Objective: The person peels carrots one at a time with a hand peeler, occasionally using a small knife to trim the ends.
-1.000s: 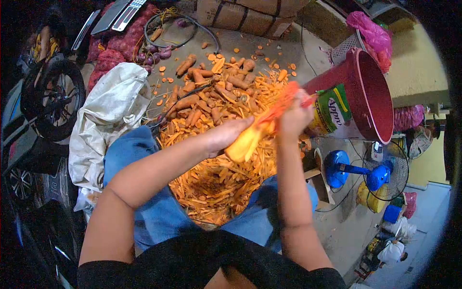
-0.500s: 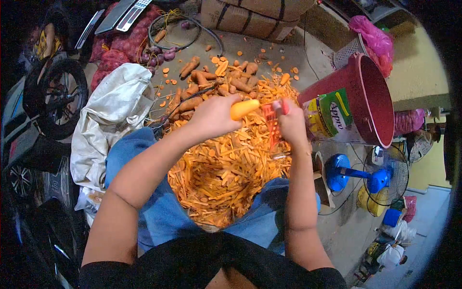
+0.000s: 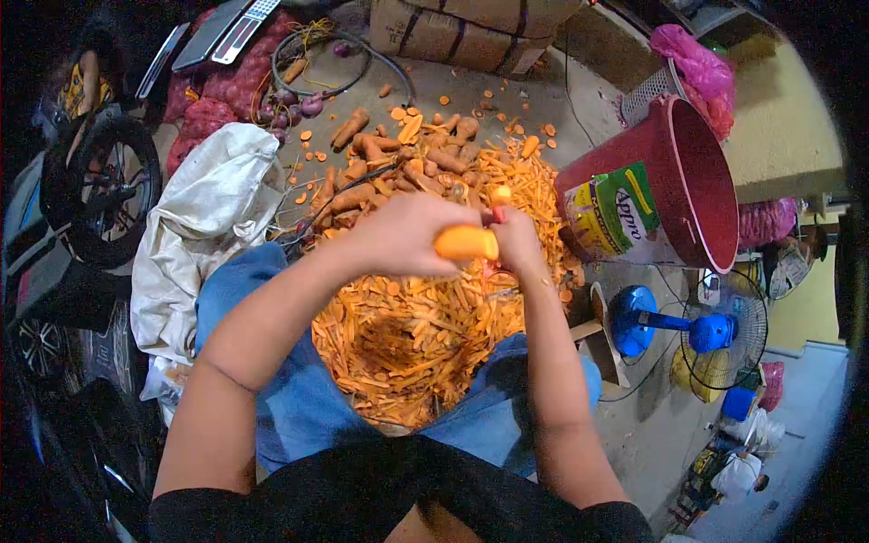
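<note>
My left hand (image 3: pixel 412 237) is closed around a peeled orange carrot (image 3: pixel 468 242), its bare end pointing right. Close beside it, my right hand (image 3: pixel 519 242) grips a red-handled peeler (image 3: pixel 498 214), mostly hidden by my fingers and slightly blurred. Both hands are above a large heap of orange carrot peelings (image 3: pixel 425 317) between my knees. Just beyond them lie several unpeeled carrots (image 3: pixel 353 197), brownish and piled together.
A red bucket (image 3: pixel 706 181) lies tilted at the right, near a blue fan (image 3: pixel 711 333). White sacking (image 3: pixel 204 208) is at the left, beside a motorbike wheel (image 3: pixel 113 190). Cardboard boxes (image 3: pixel 462 36) and net bags of onions (image 3: pixel 240 90) stand at the back.
The left hand and carrot have come down slightly towards me. My right hand has drawn in to the left, closer to the carrot, and the peeler has turned more out of sight.
</note>
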